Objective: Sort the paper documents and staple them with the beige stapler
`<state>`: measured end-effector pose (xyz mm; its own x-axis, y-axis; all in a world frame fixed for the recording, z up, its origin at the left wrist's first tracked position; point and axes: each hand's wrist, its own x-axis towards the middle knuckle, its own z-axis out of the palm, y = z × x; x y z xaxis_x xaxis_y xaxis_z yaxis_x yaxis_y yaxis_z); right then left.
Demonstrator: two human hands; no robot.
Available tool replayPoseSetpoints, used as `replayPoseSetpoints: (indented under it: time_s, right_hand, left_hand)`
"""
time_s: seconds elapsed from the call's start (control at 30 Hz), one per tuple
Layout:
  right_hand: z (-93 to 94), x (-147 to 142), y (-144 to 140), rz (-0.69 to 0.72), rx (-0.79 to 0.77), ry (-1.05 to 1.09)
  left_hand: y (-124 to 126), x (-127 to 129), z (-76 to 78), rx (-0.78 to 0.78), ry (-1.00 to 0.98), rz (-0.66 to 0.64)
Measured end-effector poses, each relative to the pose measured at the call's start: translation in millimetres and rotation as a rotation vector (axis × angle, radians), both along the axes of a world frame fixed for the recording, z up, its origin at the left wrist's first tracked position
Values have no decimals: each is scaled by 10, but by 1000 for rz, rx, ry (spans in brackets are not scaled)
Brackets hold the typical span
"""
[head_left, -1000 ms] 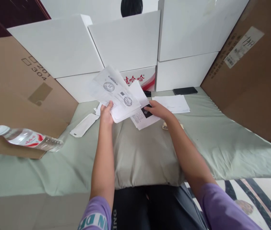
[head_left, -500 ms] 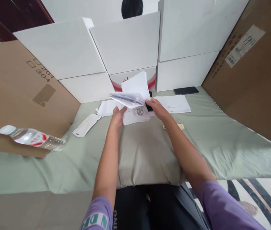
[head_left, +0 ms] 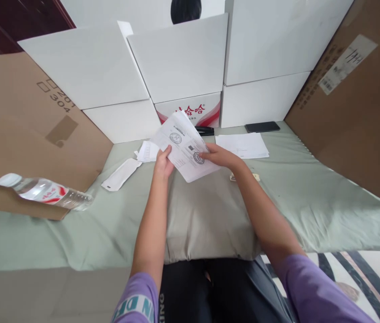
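Both hands hold one sheaf of papers [head_left: 186, 150] just above the grey pad [head_left: 206, 215] on the green-covered desk [head_left: 311, 197]. The left hand [head_left: 163, 163] pinches the sheaf's near left edge, its fingers clamped on the paper. The right hand [head_left: 221, 157] lies along the right edge, thumb on top beside a round stamp, fingers closed on the sheets from under. The sheaf is tilted, its far corner raised toward the red-printed box [head_left: 190, 110].

Judging by the grip, the step in hand is squaring or sorting the sheets. The next move would call for both hands to keep the edges lined up, so that no loose sheet slips out, and for a flat patch of the pad if the sheaf is set down.

Behind the left hand lies a small paper pile [head_left: 146, 151]; another stack [head_left: 243, 146] lies right of the sheaf. A stapler [head_left: 205, 130] and a phone [head_left: 262, 127] lie near the white boxes [head_left: 176, 58]. A white sleeve [head_left: 120, 175] and a bottle [head_left: 41, 193] lie to the left.
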<state>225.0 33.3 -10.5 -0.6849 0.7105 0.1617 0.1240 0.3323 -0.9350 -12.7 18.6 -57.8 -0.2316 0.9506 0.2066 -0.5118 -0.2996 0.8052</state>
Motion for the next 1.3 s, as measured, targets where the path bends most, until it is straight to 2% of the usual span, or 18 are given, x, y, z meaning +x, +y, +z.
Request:
replayPoseSetpoints:
  time_s: [0.1,0.17,0.23,0.37,0.43,0.53,0.57,0.7,0.8,0.9,1.13,1.3]
  right_hand:
    - [-72,13,-5,-5,-112,134]
    - [-198,-83,-8,-20,-203,324]
    - [-336,-237,-23,-94,-226,464]
    - [-479,-385,-102,-498,-74,435]
    - [-486,-285,-166,-570,47,319]
    - [-526,-70,-282,-503,139,125]
    - [-560,-23,-319,-469,138,82]
    - [-754,-13,-419,-370,94,115]
    - [-874,-47,-421,-413,40,188]
    - [-954,-37,-384,-457,18,163]
    - [-1023,-21,-341,-453,18,126]
    - [-968,-12,-346,-443,-57,77]
  left_hand:
    - [45,8,-9,20,-14,117]
    - [81,50,-14,2,15,210]
    - [85,100,-18,-14,61,250]
    - [-119,16,-14,-6,82,176]
    - [-308,-170,-15,-60,134,107]
    - [-554,-461,-59,-171,301,-51]
    - [-601,-514,-90,-194,335,-58]
    - [-613,-455,-267,-167,352,59]
    - [-553,-332,-414,-157,389,99]
    - [-511,-299,-528,-183,465,112]
    - [-490,-312,-588,-201,527,92]
    - [-506,-342,-631,-219,687,214]
